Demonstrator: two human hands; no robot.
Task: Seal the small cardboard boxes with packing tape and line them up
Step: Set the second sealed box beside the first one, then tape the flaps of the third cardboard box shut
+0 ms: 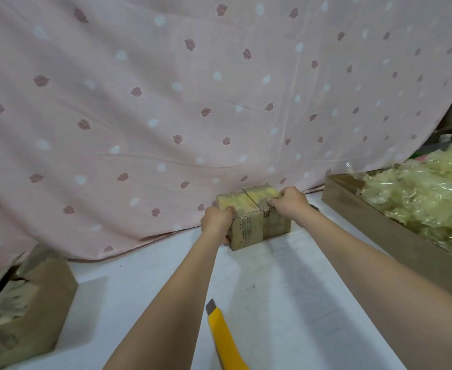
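Note:
Two small cardboard boxes stand side by side at the far edge of the white table [286, 284], against the pink cloth. The left box [247, 228] and the right box [269, 198] touch along one seam, and their tops shine with yellowish tape. My left hand [215, 221] grips the left box at its left side, fingers curled over the top edge and thumb low on the side. My right hand [290, 202] holds the right box from the right, fingertips pinched on its top near the seam.
A yellow utility knife [223, 340] lies on the table near me, blade tip out. A long cardboard tray [379, 222] of crumpled yellowish tape sits on the right. An open cardboard box [24, 303] stands at the left. A pink leaf-print cloth [166, 102] hangs behind.

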